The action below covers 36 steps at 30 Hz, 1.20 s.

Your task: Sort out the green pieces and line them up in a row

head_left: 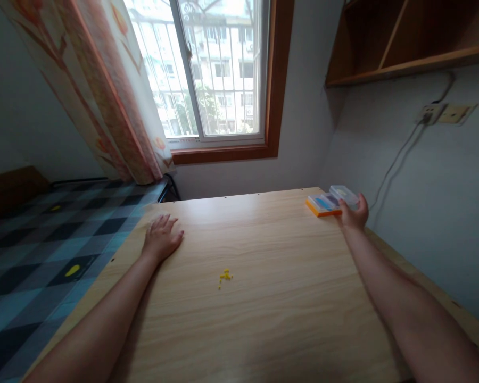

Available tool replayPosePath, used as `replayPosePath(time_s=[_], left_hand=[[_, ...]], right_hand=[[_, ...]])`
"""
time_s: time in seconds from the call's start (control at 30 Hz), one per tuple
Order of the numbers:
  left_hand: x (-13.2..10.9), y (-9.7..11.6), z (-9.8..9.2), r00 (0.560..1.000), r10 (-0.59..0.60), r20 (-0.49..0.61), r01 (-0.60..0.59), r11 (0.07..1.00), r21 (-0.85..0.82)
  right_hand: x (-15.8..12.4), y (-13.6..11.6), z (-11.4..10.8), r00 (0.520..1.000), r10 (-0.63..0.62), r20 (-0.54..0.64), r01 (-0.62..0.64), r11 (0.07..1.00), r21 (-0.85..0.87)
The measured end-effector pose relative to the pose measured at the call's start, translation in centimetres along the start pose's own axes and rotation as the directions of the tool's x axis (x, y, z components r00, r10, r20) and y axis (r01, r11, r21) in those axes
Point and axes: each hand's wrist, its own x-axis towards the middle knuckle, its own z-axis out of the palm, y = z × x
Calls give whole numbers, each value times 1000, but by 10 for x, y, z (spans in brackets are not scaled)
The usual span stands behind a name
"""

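Observation:
My left hand [162,238] lies on the wooden table [263,319] near its left edge, fingers spread, with nothing visible in it. At the far right corner, my right hand [354,214] grips a small clear plastic box [344,194], thumb on the near side. Some yellow content seems to show through the box. Just left of it, partly under it, is a flat case with an orange edge and a blue and white top [321,204]. Between my arms, a small cluster of tiny yellow pieces [225,275] sits on the tabletop.
A bed with a dark checked cover [104,226] adjoins the table's left side. Behind the table are a barred window [227,80] and a floral curtain [115,96]. A wooden shelf [415,66] and a socket [430,114] with a hanging cable are on the right wall.

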Motion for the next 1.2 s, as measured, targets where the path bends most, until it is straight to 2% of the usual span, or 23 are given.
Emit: replayPosePath(time_s=[0.07, 0.13, 0.2, 0.27, 0.33, 0.4, 0.47, 0.6, 0.67, 0.73, 0.8, 0.87, 0.93, 1.0, 1.07, 1.2], left_hand=[[-7, 7, -2, 998, 23, 50, -23, 1000, -7], [-13, 15, -4, 994, 62, 93, -60, 998, -26], [-21, 27, -5, 984, 84, 157, -78, 996, -39], [-28, 42, -7, 966, 67, 248, -55, 997, -54], [-36, 60, -8, 944, -56, 324, 69, 997, -26], [-43, 77, -10, 939, -142, 314, 149, 989, 1], [-48, 90, -13, 932, -198, 304, 208, 978, 0], [-52, 96, -16, 928, -257, 269, 289, 953, -89], [-52, 93, -18, 948, -231, 221, 279, 934, -221], [-52, 91, -24, 978, -161, 130, 201, 887, -415], [-54, 95, -36, 997, -63, -34, 32, 813, -581], [-60, 105, -53, 976, 34, -214, -165, 757, -632], [-67, 119, -72, 934, 186, -306, -344, 703, -622], [-75, 135, -87, 882, 348, -319, -472, 648, -597], [-81, 147, -98, 841, 462, -283, -532, 606, -592], [-86, 159, -107, 818, 515, -258, -557, 595, -580]], right_hand=[[-8, -11, -5, 999, -8, -46, 7, 1000, -15], [-23, -30, -11, 994, -108, -23, 107, 993, -46], [-44, -56, -16, 971, -232, 51, 234, 971, -41], [-72, -84, -22, 939, -308, 151, 307, 951, 33], [-104, -113, -25, 903, -324, 283, 286, 943, 170], [-137, -140, -27, 860, -283, 425, 136, 929, 343], [-167, -166, -27, 779, -208, 591, -130, 869, 477], [-213, -209, -22, 645, -44, 763, -519, 708, 480], [-229, -225, -19, 541, 53, 839, -688, 602, 405], [-243, -237, -15, 437, 85, 895, -803, 486, 346], [-253, -244, -12, 381, 72, 922, -853, 412, 320], [-261, -246, -12, 355, 29, 934, -868, 382, 318], [-265, -246, -15, 327, -30, 944, -875, 369, 315], [-268, -243, -20, 288, -94, 953, -883, 358, 303], [-270, -239, -26, 265, -142, 954, -885, 357, 299], [-272, -233, -30, 284, -195, 939, -833, 435, 343]])
